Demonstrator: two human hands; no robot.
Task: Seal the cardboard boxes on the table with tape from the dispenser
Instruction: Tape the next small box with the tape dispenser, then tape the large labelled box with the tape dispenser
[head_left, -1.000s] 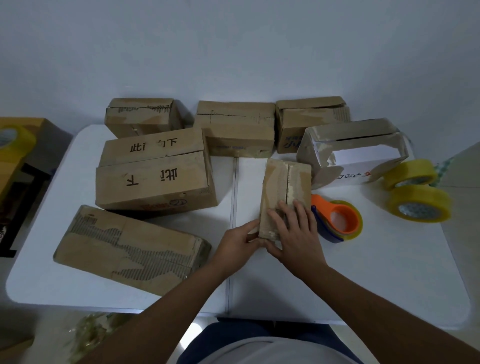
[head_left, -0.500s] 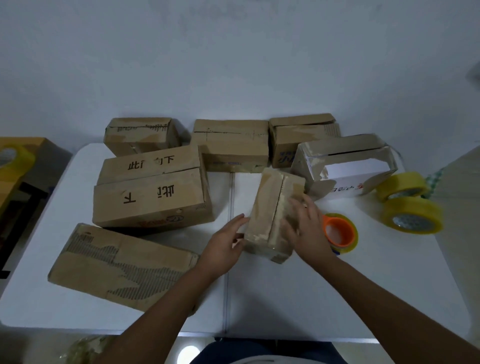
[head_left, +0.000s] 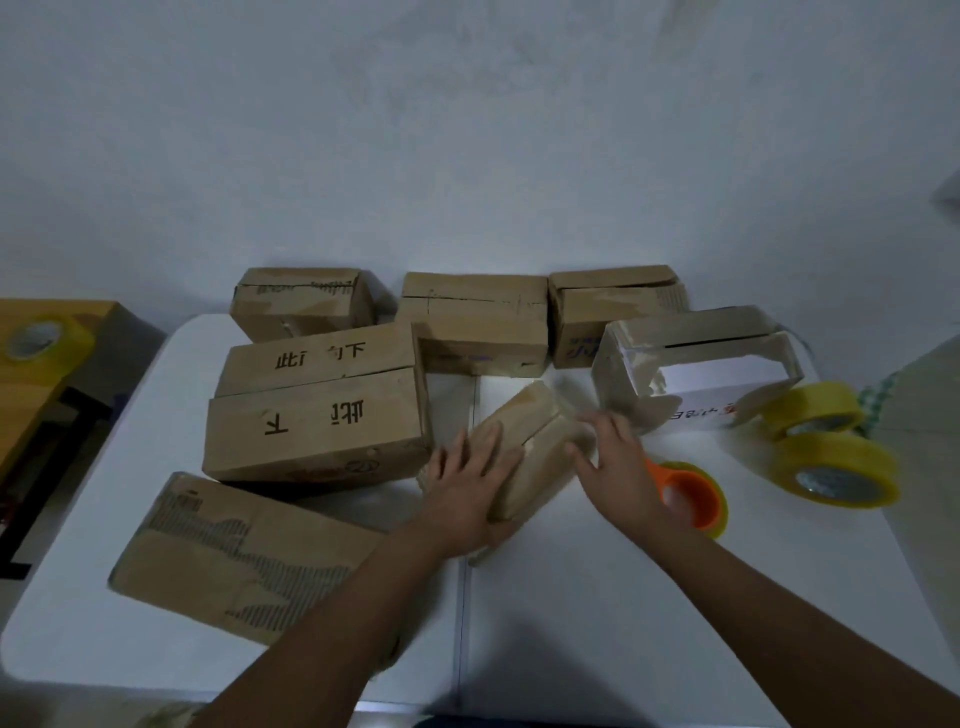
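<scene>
In the head view, a small, worn brown cardboard box (head_left: 524, 457) lies near the middle of the white tabletop (head_left: 597, 597), turned at a slant so its long top seam runs from lower left to upper right. The left hand (head_left: 467, 483) lies flat on the box's left top flap, fingers straight and spread, pressing rather than gripping. The right hand (head_left: 618, 467) has its fingers straight and slightly apart, fingertips touching the box's right edge; it holds nothing.

Judging by its size and scuffed, creased faces, the box looks light and not very stiff: the flaps would likely bow under hard pressure and the whole thing could skate on the smooth tabletop. It seems best held by the two long sides, palms flat, with one hand keeping the flaps closed along the seam while the tape goes on.

The orange round tape dispenser with its yellowish roll (head_left: 691, 493) rests on the tabletop just behind the right hand, partly hidden by the wrist.

Against the earlier frames, the box has rotated: a second ago it pointed nearly straight away from the person, and now it lies diagonally and further left. The left hand has moved from the box's near corner onto its top, and the right hand has come off the top to the right side.
</scene>
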